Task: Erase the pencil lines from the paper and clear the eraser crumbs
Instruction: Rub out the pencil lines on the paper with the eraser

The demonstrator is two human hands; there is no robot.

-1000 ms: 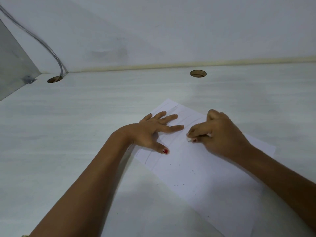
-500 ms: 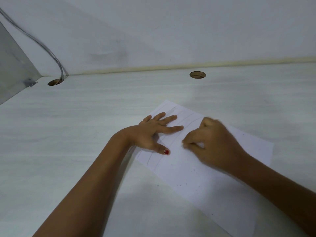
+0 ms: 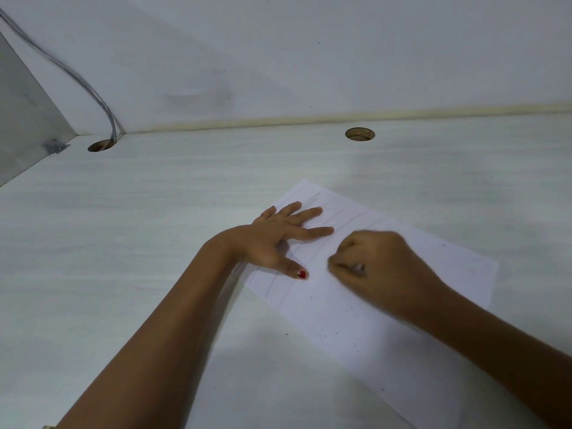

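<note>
Head camera: we press our left hand [image 3: 272, 243], fingers spread flat, on the white paper sheet [image 3: 387, 329] lying on the pale wood-grain desk [image 3: 154, 227]; our right hand [image 3: 377, 267] pinches a small white eraser [image 3: 359, 267] against it.

One paper [image 3: 387, 320] lying on desk; two hands resting on it, left hand [image 3: 275, 239], right hand [image 3: 380, 267]; one eraser [image 3: 359, 267] peeking out; two desk holes [image 3: 360, 133] showing.

Left hand [image 3: 278, 239] is laid flat, fingers spread. Right hand [image 3: 380, 264] is curled just beside it, eraser [image 3: 359, 267] pinched.
</note>
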